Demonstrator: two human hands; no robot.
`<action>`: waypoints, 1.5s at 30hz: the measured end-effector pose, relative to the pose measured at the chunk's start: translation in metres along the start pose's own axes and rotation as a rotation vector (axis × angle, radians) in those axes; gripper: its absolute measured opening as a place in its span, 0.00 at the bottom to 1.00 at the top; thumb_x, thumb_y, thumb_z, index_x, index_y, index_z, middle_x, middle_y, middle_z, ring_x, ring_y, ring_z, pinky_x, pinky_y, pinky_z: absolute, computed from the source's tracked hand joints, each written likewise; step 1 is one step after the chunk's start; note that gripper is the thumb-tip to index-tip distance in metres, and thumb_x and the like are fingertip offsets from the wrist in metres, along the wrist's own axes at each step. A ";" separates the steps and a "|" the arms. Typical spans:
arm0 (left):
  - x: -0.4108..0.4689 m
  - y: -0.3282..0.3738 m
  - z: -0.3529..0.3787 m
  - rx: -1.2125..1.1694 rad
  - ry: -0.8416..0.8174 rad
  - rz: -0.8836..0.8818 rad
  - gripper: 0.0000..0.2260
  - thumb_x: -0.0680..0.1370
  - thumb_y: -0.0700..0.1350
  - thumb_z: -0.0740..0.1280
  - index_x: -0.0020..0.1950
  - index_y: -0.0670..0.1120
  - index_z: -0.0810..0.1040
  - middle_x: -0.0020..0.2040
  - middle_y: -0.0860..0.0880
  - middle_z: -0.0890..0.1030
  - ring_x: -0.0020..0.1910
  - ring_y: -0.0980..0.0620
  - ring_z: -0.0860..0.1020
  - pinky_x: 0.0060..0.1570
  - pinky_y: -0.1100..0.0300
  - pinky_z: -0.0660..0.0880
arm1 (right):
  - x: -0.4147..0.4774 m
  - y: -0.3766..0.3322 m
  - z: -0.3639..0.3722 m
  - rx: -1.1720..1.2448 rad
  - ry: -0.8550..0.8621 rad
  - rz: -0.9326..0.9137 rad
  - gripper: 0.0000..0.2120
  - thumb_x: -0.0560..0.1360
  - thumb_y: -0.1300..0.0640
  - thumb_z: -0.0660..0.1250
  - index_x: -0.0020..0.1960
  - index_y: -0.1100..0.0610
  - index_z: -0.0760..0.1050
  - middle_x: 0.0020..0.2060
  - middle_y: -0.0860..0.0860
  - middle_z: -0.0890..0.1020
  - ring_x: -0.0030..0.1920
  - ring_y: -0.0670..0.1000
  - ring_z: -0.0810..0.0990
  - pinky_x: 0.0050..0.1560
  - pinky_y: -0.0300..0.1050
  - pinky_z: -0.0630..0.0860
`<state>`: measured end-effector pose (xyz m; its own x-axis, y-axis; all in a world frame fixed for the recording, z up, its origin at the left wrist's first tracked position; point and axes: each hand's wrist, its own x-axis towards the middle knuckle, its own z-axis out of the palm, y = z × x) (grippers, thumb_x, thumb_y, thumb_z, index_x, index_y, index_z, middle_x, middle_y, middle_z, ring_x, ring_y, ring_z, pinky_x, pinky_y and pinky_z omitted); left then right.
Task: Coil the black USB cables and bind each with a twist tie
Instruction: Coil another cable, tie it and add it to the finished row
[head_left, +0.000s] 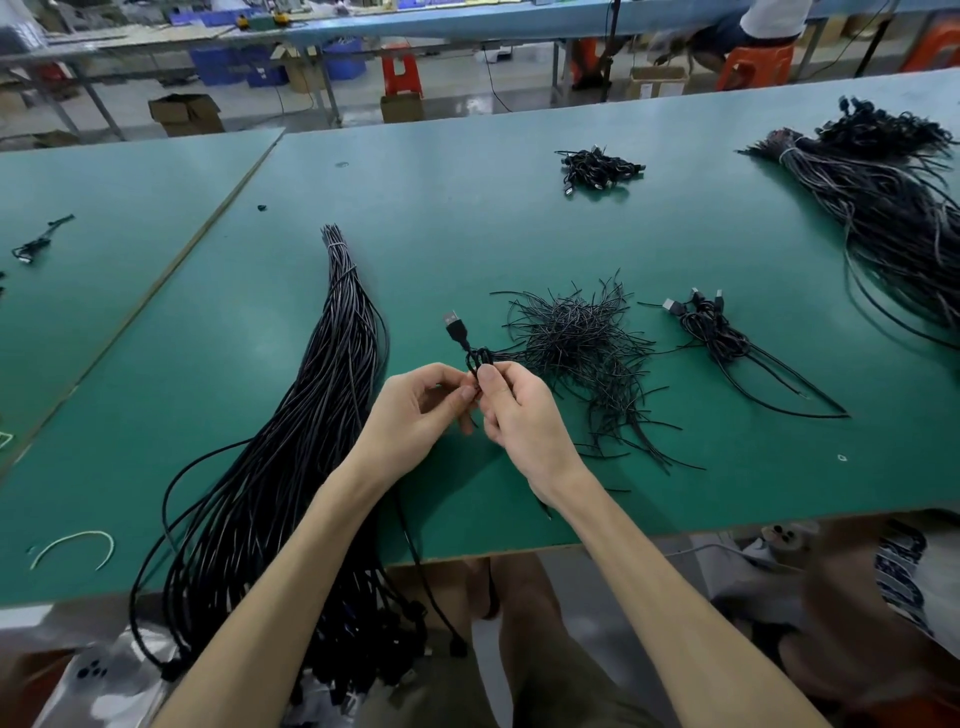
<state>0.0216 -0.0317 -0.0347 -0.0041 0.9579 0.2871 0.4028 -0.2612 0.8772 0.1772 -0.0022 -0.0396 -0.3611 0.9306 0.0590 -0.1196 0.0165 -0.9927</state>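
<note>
**Two hands pinch a small cable coil (475, 361) over the green counter (467, 234)**

Head view: the left hand (415, 410) and right hand (524, 415) meet above the counter's near middle. Each grip is clamped on the cable coil, thumbs and curled fingers pinching it. Its USB plug (453, 323) sticks up past the fingertips.

Just right of the hands lies a loose pile of twist ties (582, 343), and beyond that a small bunch of cables (717, 327). A long bundle of uncoiled cables (322, 415) runs from mid-counter off the near edge on the left. A heap of coiled cables (597, 169) sits farther back, and a second big bundle (883, 208) lies at the far right. A seam joins the green top to a neighbouring counter (104, 208) on the left.

Behind are blue benches (467, 23), cardboard boxes (184, 114), blue bins (343, 57), orange stools (753, 65) and a seated person (769, 18).
</note>
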 end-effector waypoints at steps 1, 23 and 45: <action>-0.001 0.000 0.001 0.036 0.019 0.015 0.03 0.81 0.37 0.70 0.51 0.40 0.83 0.39 0.48 0.86 0.36 0.48 0.84 0.41 0.53 0.80 | 0.000 0.000 0.000 0.009 0.001 0.005 0.11 0.87 0.55 0.58 0.51 0.59 0.75 0.28 0.42 0.70 0.27 0.43 0.63 0.27 0.36 0.63; -0.011 0.016 -0.002 0.737 0.173 0.475 0.05 0.78 0.41 0.75 0.53 0.43 0.86 0.49 0.49 0.85 0.32 0.50 0.80 0.29 0.51 0.80 | 0.001 -0.001 0.000 -0.014 0.041 0.069 0.10 0.87 0.51 0.59 0.52 0.56 0.74 0.26 0.40 0.71 0.28 0.42 0.66 0.28 0.37 0.66; -0.002 0.006 0.002 0.007 0.159 -0.094 0.08 0.81 0.46 0.72 0.47 0.41 0.83 0.33 0.50 0.83 0.24 0.50 0.77 0.28 0.59 0.72 | -0.003 -0.004 0.004 -0.027 -0.059 -0.028 0.10 0.87 0.52 0.57 0.54 0.58 0.71 0.31 0.47 0.75 0.30 0.47 0.69 0.29 0.40 0.67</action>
<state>0.0256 -0.0353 -0.0307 -0.1865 0.9469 0.2619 0.4002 -0.1703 0.9005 0.1749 -0.0062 -0.0357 -0.4121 0.9065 0.0921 -0.1061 0.0527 -0.9930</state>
